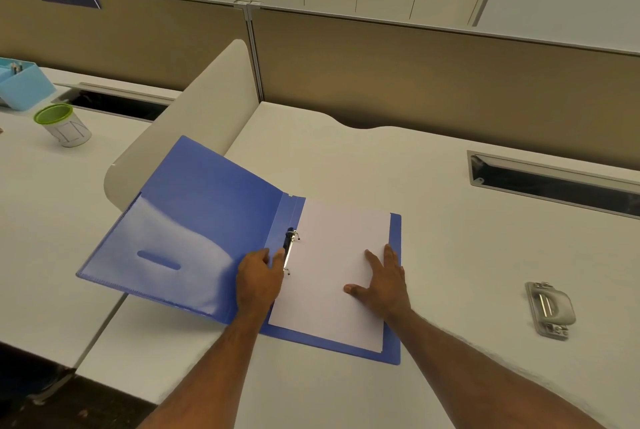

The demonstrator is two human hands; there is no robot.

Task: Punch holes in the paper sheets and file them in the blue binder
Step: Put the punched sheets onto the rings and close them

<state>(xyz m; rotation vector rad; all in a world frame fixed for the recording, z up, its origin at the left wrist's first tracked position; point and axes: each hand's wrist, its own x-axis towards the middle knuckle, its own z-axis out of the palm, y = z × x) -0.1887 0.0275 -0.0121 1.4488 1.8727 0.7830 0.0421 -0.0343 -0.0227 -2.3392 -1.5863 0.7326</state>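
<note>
The blue binder (194, 207) lies wide open on the white desk, its front cover leaning left against a low rounded divider. White paper sheets (332, 255) rest on the right half, threaded on the metal rings (290, 250). My left hand (259, 278) sits at the spine with thumb and fingers touching the ring mechanism. My right hand (382, 285) lies flat, fingers spread, pressing on the sheets near their right edge. A grey hole punch (550, 309) stands apart on the desk to the right.
A cable slot (554, 179) is cut into the desk at the back right. On the neighbouring desk to the left stand a green-rimmed cup (64, 125) and a light blue organiser box (24, 84). Brown partition panels close the back.
</note>
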